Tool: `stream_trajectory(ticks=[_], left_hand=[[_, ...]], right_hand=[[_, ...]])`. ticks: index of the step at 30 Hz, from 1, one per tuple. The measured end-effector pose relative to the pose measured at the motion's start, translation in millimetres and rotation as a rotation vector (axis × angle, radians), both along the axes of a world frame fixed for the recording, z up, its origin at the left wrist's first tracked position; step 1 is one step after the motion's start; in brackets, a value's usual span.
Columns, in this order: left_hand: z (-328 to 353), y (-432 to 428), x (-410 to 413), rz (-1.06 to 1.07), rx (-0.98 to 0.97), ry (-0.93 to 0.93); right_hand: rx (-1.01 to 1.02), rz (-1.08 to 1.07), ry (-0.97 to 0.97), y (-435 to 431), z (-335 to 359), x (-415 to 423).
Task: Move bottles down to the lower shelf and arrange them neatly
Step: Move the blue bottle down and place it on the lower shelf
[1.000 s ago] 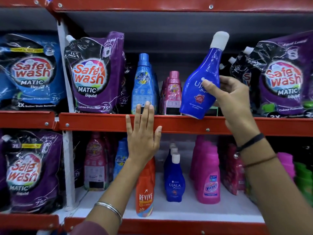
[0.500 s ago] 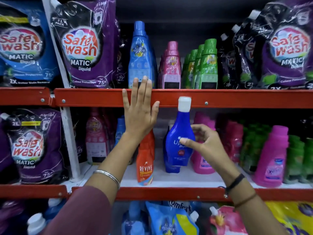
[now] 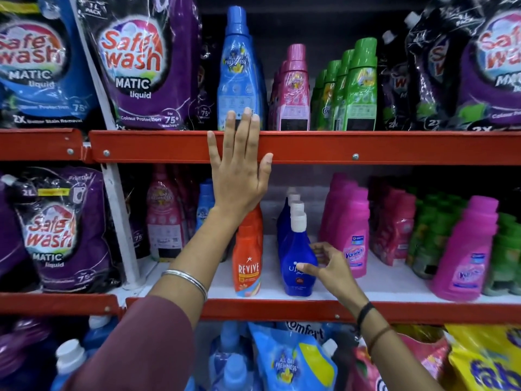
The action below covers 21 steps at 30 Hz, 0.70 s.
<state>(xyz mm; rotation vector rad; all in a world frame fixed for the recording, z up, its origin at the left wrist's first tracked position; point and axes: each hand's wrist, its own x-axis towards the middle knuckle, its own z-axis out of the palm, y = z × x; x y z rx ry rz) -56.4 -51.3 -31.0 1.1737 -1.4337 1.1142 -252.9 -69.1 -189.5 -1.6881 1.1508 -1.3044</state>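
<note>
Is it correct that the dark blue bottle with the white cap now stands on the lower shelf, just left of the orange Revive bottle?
Not quite. The head view shows the dark blue bottle standing on the lower shelf just right of the orange Revive bottle, not left.

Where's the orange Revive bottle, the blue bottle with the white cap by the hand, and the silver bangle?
Orange Revive bottle [image 3: 248, 266]: head view, on its front label.
Blue bottle [image 3: 296, 249]: head view, on its shoulder below the cap.
Silver bangle [image 3: 187, 279]: head view, on the band over the left wrist.
</note>
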Motion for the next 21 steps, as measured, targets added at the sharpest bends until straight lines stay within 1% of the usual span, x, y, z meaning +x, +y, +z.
stream_trajectory(ticks=[10, 13, 17, 21], left_hand=[[0.3, 0.9, -0.5, 0.023, -0.001, -0.002], [1.0, 4.3, -2.4, 0.06, 0.025, 0.005], [6.0, 6.4, -11.2, 0.064, 0.053, -0.03], [10.1, 4.9, -35.1, 0.02, 0.054, -0.066]], right_hand=[[-0.005, 0.045, -0.004, -4.6, -10.4, -1.6], [-0.074, 0.01, 0.001, 0.3, -11.1, -9.6], [-0.279, -0.228, -0.038, 7.8, 2.3, -43.3], [-0.58, -0.632, -0.042, 12.9, 19.7, -95.6]])
